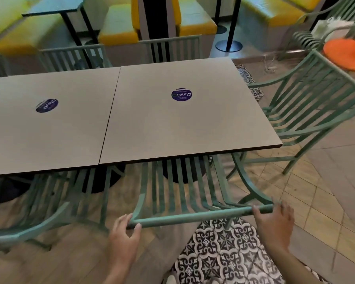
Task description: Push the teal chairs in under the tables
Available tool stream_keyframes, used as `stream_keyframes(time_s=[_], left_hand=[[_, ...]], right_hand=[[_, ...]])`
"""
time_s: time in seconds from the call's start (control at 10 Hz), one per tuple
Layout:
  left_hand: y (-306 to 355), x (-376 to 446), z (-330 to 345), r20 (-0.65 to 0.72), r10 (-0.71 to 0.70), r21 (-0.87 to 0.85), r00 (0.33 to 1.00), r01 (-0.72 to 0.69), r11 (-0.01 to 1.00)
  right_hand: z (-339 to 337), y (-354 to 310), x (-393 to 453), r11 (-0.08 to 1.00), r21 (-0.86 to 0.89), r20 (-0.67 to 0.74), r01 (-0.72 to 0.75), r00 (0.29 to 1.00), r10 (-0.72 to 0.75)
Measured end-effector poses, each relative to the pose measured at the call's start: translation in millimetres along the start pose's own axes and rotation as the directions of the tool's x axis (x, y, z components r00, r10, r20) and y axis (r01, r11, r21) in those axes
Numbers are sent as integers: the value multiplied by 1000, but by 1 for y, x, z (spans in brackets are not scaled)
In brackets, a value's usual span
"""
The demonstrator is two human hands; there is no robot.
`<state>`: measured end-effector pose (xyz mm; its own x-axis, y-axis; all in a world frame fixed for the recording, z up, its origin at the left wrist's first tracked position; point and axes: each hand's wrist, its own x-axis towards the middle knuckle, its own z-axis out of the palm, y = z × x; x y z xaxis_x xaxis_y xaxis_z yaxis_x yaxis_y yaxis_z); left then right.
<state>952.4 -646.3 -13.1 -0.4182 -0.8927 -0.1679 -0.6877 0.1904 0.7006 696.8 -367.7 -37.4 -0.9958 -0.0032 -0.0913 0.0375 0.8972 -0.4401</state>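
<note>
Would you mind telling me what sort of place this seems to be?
Probably a cafe or fast-food dining area: paired tables bearing round branded stickers, yellow booth benches behind, and matching teal chairs.

A single head-worn wide-angle view looks forward and steeply down from standing height. Two grey square tabletops (182, 119) pushed together fill the middle of the frame, near the camera; yellow padded benches (119, 29) lie farther off along the top edge, patterned floor tiles (223, 253) at the bottom.

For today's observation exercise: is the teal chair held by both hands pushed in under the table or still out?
Partly in: the teal chair's seat slats pass beneath the table edge.
</note>
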Motion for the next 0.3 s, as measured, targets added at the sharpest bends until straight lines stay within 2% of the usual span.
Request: stream_keyframes(time_s=[0.1, 0.2, 0.3], left_hand=[[-14, -8, 7, 128, 193, 327, 973, -225, 918], [-25, -3, 9, 129, 238, 459, 963, -270, 846], [-21, -1, 9, 246, 369, 447, 896, -443, 777]], right_hand=[[-4, 11, -3, 986, -131, 74, 103, 993, -94], [-10, 14, -10, 980, -156, 116, 125, 987, -108], [-12, 2, -16, 932, -182, 203, 314, 939, -276]])
